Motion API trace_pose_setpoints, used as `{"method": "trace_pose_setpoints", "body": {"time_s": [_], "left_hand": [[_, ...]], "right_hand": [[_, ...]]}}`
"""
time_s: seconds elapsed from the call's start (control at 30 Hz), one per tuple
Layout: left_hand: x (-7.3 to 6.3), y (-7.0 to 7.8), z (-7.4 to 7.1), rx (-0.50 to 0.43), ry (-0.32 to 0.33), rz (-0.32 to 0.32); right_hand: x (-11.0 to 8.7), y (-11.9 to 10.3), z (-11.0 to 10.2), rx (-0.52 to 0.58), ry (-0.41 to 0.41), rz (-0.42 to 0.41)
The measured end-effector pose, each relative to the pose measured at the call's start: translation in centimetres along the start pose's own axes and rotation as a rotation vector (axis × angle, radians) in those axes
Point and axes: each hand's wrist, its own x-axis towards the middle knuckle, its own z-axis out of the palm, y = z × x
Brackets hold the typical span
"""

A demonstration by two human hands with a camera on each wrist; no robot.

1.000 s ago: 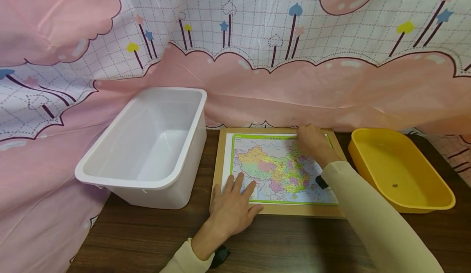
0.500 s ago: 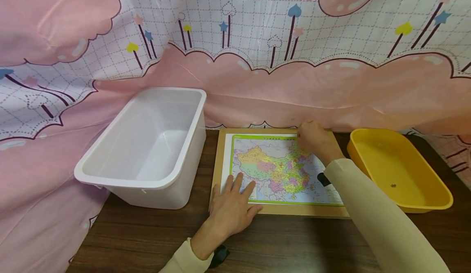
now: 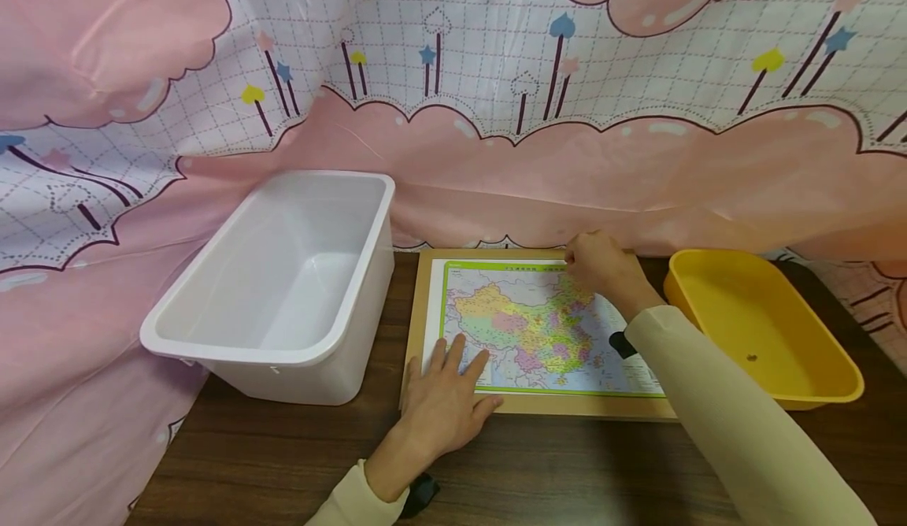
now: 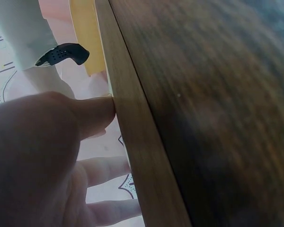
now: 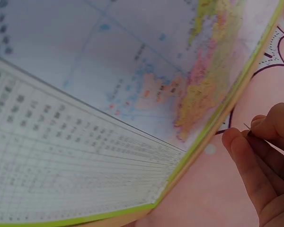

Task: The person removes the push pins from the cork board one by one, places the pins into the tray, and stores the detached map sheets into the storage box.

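A colourful map sheet lies on a board with a tan border. My left hand rests with spread fingers over the map's lower left corner and the board's edge. In the left wrist view, the thumb overlaps the board's wooden edge. Over the far right part of the board, my right hand has its fingers bent. The right wrist view shows its fingertips pinching a small dark pin with a thin point, just beyond the map's border; most of it is hidden by the fingers.
Left of the board stands a deep white tub. On the right is a shallow yellow basin with a small dark thing in it. A pink patterned cloth hangs behind the dark wooden table.
My right hand and forearm have shifted slightly right and away across the board. The left hand has stayed in place on the map's corner. The whole view has tilted a little.
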Motion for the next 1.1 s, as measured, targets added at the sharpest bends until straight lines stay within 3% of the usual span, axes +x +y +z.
{"method": "trace_pose_setpoints", "body": {"time_s": [0.27, 0.67, 1.1], "left_hand": [[0.0, 0.1, 0.0, 0.004, -0.001, 0.003], [0.0, 0.1, 0.2, -0.003, -0.002, -0.009], [-0.2, 0.6, -0.1, -0.029, 0.024, 0.008]], "right_hand": [[-0.8, 0.0, -0.3, 0.025, 0.011, 0.000], [-3.4, 0.5, -2.5, 0.022, 0.082, -0.096], [-5.8, 4.1, -4.4, -0.033, 0.189, -0.108]]}}
